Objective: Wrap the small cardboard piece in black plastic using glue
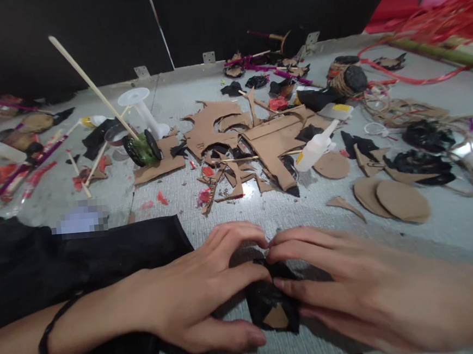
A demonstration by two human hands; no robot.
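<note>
A small black-wrapped cardboard piece (272, 305) was held at the near edge of the grey desk (449, 226), between both hands. The left hand (204, 288) was curled around its left side, thumb below and fingers bent over the top. The right hand (351, 282) was pressed on its right side with fingers nearly flat, the fingertips of both hands touching above the piece. Farther off, cardboard scraps (258, 137), a white glue bottle (316, 148) and cardboard discs (391, 197) were spread out. Black cloth (82, 254) lay at the near left.
</note>
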